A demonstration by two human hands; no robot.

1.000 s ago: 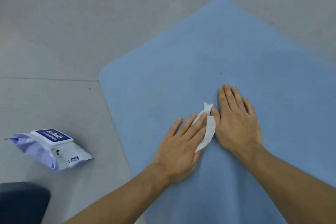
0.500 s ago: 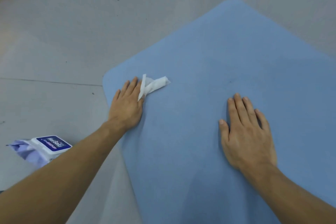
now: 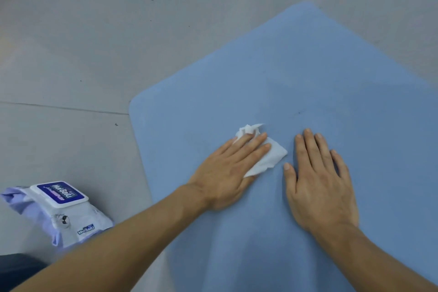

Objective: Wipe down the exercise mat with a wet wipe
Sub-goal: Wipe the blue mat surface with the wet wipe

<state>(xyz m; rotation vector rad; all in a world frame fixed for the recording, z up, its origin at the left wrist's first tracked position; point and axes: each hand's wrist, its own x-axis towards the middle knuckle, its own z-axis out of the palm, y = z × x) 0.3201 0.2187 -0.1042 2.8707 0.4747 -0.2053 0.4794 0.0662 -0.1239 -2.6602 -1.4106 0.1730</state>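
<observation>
Pressing the wipe (image 3: pixel 267 156) flat inside the left edge of the mat (image 3: pixel 308 66), left hand (image 3: pixel 227 170) straight-fingered.
Right hand (image 3: pixel 320 178) spread just beside, bracing; wipe looks limp, bunching, so I'd press its middle, not pinch.

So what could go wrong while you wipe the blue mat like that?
The wet wipe is crumpled under the left hand, so it may skip strips of the mat. It could also slip out, since the hand only presses on it. The pack of wipes lies on the floor close to the left forearm, so a wide sweep might knock it.
</observation>
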